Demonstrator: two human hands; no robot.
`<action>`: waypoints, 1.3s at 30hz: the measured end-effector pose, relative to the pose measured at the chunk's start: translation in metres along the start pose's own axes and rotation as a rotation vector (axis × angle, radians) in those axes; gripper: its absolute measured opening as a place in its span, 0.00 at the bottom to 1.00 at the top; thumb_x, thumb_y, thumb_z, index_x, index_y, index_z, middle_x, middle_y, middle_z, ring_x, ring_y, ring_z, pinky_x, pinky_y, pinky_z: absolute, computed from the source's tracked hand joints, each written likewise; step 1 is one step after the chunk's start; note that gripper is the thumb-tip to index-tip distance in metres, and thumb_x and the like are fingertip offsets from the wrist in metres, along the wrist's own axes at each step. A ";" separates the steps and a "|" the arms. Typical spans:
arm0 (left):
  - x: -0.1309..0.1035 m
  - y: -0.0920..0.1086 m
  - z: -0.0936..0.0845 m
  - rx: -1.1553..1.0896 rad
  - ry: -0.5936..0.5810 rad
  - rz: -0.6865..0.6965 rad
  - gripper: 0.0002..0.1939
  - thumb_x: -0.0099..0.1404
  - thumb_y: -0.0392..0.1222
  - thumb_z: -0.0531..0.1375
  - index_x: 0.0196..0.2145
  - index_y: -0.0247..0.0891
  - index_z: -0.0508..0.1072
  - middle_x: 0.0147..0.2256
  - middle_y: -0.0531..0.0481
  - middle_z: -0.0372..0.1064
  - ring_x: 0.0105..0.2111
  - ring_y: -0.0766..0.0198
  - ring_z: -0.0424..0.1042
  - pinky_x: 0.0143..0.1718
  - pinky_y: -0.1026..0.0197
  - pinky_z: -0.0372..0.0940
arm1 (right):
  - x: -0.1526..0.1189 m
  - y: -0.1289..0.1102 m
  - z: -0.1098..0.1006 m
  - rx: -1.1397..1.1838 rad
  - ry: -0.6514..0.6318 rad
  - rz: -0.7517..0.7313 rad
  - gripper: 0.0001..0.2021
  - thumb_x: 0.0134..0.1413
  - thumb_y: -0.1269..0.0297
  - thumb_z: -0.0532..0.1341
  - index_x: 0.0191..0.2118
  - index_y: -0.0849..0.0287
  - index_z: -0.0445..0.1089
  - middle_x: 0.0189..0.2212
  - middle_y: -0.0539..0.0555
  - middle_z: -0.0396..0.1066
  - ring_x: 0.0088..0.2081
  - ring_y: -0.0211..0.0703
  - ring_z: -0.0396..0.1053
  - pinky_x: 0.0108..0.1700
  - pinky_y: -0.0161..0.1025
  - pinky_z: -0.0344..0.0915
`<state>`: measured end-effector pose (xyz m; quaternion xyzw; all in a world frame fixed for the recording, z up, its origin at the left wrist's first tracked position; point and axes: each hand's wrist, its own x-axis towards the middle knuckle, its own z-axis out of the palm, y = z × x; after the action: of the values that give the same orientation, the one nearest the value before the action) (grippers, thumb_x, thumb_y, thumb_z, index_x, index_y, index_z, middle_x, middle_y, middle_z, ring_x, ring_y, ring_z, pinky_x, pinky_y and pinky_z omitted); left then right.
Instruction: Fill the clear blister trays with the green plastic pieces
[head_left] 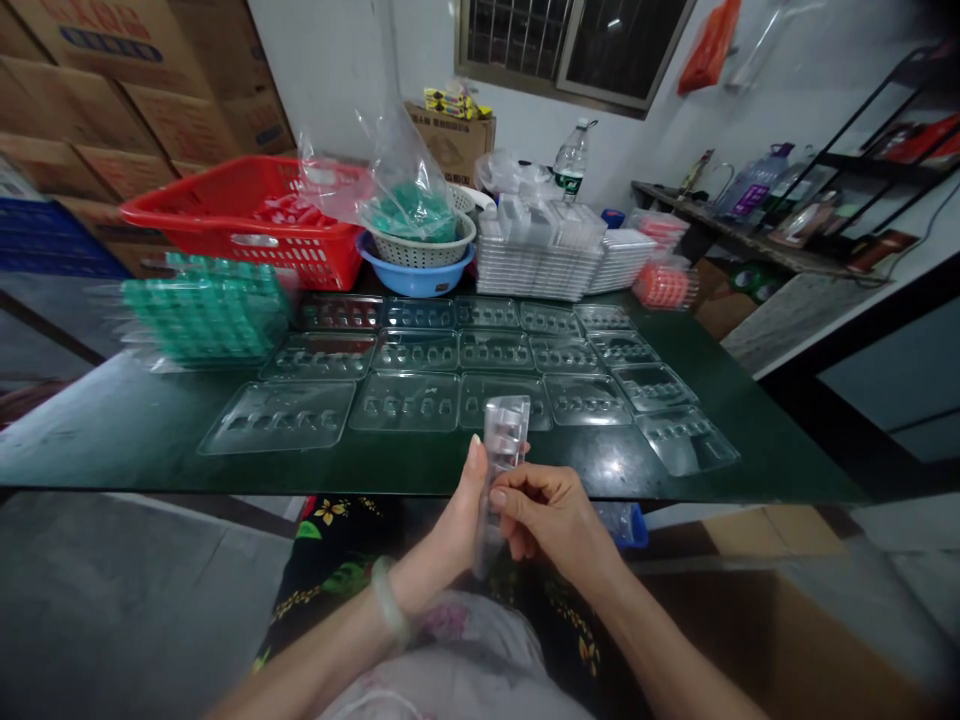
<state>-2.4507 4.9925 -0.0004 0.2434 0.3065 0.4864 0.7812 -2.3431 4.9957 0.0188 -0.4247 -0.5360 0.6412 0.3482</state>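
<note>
My left hand (pixel 457 510), with a pale bangle on its wrist, is wrapped round a clear plastic blister tray (pixel 506 420), tilted up on its edge above my lap at the table's front edge. Whether it is one tray or a thin stack I cannot tell. My right hand (pixel 551 515) pinches at the near side of the same piece, thumb against fingers. Just beyond the hands, several clear blister trays (pixel 405 402) lie in rows on the dark green table (pixel 420 465), each with a line of moulded pockets.
Filled green packs (pixel 210 310) are piled at the left. Behind stand a red basket (pixel 247 235), a blue basin (pixel 416 275) under a grey colander (pixel 424 250), and stacked clear trays (pixel 536 250). Red-orange packs (pixel 664 285) sit at the right back, near a side shelf (pixel 780 250).
</note>
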 end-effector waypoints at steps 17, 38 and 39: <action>0.000 -0.007 -0.012 0.183 0.109 0.224 0.20 0.55 0.47 0.59 0.45 0.37 0.69 0.40 0.44 0.69 0.39 0.58 0.68 0.38 0.62 0.63 | -0.010 -0.024 0.005 -0.215 0.146 -0.174 0.05 0.51 0.69 0.55 0.26 0.62 0.64 0.18 0.45 0.58 0.18 0.26 0.53 0.19 0.26 0.51; -0.001 0.041 -0.018 0.099 0.166 0.242 0.28 0.55 0.47 0.57 0.53 0.36 0.60 0.46 0.39 0.65 0.42 0.53 0.68 0.31 0.61 0.66 | -0.038 -0.037 -0.076 -0.534 0.401 -0.226 0.07 0.55 0.63 0.52 0.28 0.59 0.60 0.16 0.45 0.56 0.18 0.32 0.55 0.21 0.30 0.52; -0.003 0.048 -0.022 0.106 0.178 0.267 0.30 0.55 0.47 0.58 0.54 0.36 0.59 0.47 0.39 0.65 0.42 0.52 0.68 0.30 0.61 0.66 | -0.042 -0.037 -0.086 -0.647 0.382 -0.220 0.05 0.54 0.65 0.53 0.28 0.58 0.61 0.17 0.45 0.58 0.19 0.32 0.56 0.22 0.31 0.53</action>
<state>-2.4970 5.0113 0.0181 0.2787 0.3648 0.5888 0.6652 -2.2481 4.9977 0.0573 -0.5643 -0.6783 0.3071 0.3565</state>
